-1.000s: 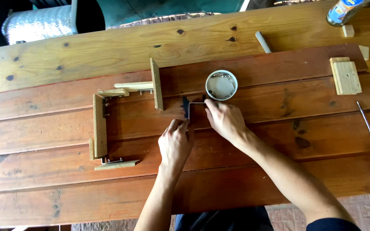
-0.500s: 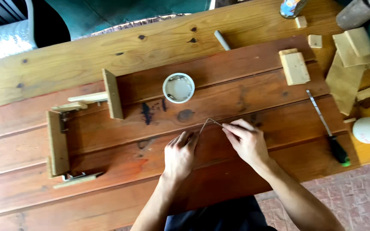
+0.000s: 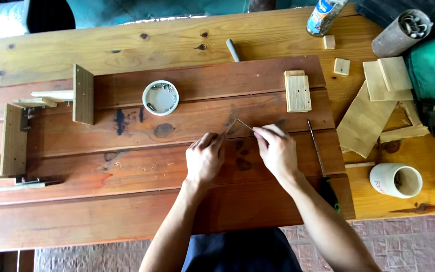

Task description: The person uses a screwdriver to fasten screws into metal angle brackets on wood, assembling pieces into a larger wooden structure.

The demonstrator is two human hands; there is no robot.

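- Hands work together near the middle of the frame: the left hand [image 3: 205, 158] and the right hand [image 3: 277, 150] each pinch one end of a thin bent metal piece [image 3: 238, 124], maybe a wire or a small nail; it is too thin to tell.
- Step in hand, as I judge it: shaping or positioning this thin piece above the reddish board [image 3: 127, 151], with fingertips of both hands closed on it.
- The piece makes a small peak between the two hands, just above the fingers and slightly over the wood.
- What comes after seems to need a steady, fine grip, because the piece is small and can slip easily.
- A round white container [image 3: 160, 97] with small metal parts lies to the upper left of the hands, near but apart.
- A screwdriver [image 3: 321, 163] lies just beside the right wrist, untouched.
- A small wood block [image 3: 298, 91] sits above the right hand.
- An unfinished wooden frame [image 3: 13, 138] stands at the left edge.
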